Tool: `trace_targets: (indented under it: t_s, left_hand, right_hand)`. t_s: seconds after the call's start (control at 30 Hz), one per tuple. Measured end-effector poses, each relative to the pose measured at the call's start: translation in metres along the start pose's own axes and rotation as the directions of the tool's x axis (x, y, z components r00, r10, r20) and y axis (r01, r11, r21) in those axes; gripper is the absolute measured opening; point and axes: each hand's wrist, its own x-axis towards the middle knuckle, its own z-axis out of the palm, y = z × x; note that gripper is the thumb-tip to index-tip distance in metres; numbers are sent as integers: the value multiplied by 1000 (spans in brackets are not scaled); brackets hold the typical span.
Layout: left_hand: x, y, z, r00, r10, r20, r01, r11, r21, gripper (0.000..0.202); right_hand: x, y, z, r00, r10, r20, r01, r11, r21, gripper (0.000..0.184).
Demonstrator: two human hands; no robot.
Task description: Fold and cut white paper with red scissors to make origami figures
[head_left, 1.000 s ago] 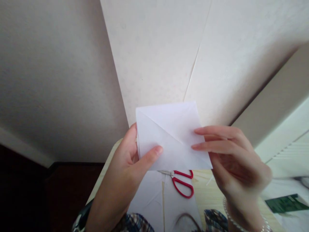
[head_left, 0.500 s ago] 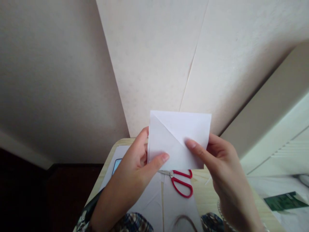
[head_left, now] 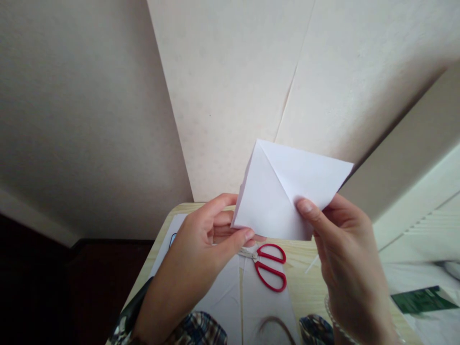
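Note:
A white folded sheet of paper (head_left: 264, 196) is held up in the air, tilted, with a diagonal edge running down its face from the top corner. My right hand (head_left: 339, 235) pinches its right side, thumb on the front near the diagonal and fingers hidden behind. At the lower left corner, my left hand (head_left: 215, 235) closes lightly on the paper, its thumb along the bottom edge and its fingers partly behind. Beneath the paper, red-handled scissors (head_left: 271, 268) lie on the table, their blades partly covered by my left hand.
White paper sheets (head_left: 266, 302) lie on the light wooden table (head_left: 302, 282). A phone-like corner (head_left: 173, 238) peeks out left of my left arm. Beyond the table rises a pale wall (head_left: 230, 96). A green packet (head_left: 424, 299) lies on a white surface at right.
The folded paper has turned clockwise and moved right and slightly up with my right hand. My left hand's grip has slid to the lower left corner, so more of its fingers show.

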Motion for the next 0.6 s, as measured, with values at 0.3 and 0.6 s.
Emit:
trace_targets:
  t_s: [0.3, 0.6]
  left_hand:
    - [0, -1, 4, 921, 141, -363, -191, 976, -106, 11]
    - [-3, -5, -13, 904, 329, -274, -253, 927, 277, 9]
  right_hand:
    - [-5, -3, 11, 995, 54, 84, -60, 995, 77, 13]
    - [10, -6, -14, 985, -163, 60, 166, 985, -52, 8]
